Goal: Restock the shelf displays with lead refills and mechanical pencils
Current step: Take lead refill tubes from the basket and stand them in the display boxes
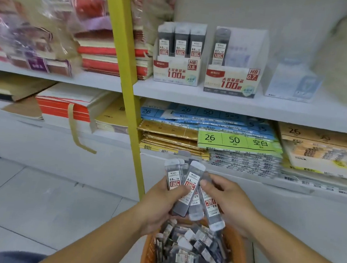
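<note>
Currently sorting lead refills (193, 182) above basket (241, 254)
Left hand (160, 203) and right hand (230, 203) grip mixed sizes; misread labels could misfill the 0.7 display (231, 79).

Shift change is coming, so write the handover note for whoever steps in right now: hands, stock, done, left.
Left hand grips a fan of lead refill tubes; right hand holds the same bunch from the other side. Labels read both 0.5 and 0.7.
Orange basket below holds many more loose tubes.
On the shelf: HB 0.5 display box shows three tubes, HB 0.7 display box shows one.
Done so far: cannot tell.
Left: sort held tubes by size, fill both boxes. No mechanical pencils in view.
</note>
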Demonstrator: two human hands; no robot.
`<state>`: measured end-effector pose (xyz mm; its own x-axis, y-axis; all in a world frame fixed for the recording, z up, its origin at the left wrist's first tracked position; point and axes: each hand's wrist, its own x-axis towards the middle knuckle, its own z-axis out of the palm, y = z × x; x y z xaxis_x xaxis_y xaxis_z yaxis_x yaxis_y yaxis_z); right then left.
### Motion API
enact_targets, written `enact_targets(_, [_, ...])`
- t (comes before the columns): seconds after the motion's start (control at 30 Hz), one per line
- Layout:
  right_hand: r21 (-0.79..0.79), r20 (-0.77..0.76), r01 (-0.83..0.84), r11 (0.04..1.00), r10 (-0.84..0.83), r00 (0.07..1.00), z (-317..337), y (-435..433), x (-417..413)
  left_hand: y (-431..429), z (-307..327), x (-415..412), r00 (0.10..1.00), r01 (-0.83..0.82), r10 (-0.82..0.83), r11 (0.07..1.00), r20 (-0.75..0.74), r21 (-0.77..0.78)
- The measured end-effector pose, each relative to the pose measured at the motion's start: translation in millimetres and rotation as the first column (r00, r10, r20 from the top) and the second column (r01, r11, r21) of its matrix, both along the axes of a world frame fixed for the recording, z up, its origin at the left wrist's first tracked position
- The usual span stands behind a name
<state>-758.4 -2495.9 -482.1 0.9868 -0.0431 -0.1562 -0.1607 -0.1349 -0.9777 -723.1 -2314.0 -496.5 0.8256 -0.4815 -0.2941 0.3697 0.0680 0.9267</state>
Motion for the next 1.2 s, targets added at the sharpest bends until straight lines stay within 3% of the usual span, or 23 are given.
enact_targets(0.27, [-0.048, 0.187, -0.074, 0.996, 0.082, 0.979, 83, -3, 25, -10, 74, 29, 0.986, -0.018, 0.017, 1.0, 0.165, 0.003])
enact_targets(0.47, [-0.01, 0.198, -0.125, 0.992, 0.124, 0.972, 93, -6, 36, -15, 75, 36, 0.975, -0.101, 0.112, 0.993, 0.19, -0.066])
enact_targets(0.6, [-0.106, 0.191, -0.124, 0.987, 0.143, 0.971, 95, -10, 42, -5, 75, 45, 0.969, -0.143, 0.161, 0.984, 0.187, -0.108])
enact_targets(0.7, [-0.101, 0.083, -0.224, 0.969, 0.233, 0.969, 100, -15, 42, 7, 77, 50, 0.959, -0.165, 0.19, 0.978, 0.211, -0.129])
enact_targets(0.8, [-0.124, 0.087, -0.301, 0.945, 0.313, 0.946, 104, -14, 40, 10, 76, 52, 0.949, -0.198, 0.222, 0.972, 0.225, -0.126])
enact_targets(0.93, [-0.075, 0.146, -0.196, 0.978, 0.205, 0.968, 106, -12, 43, 9, 79, 53, 0.946, -0.199, 0.223, 0.972, 0.233, -0.125])
enact_targets(1.2, [-0.272, 0.208, -0.049, 0.961, 0.108, 0.972, 112, -14, 51, 15, 82, 57, 0.956, -0.137, 0.172, 0.978, 0.239, -0.157])
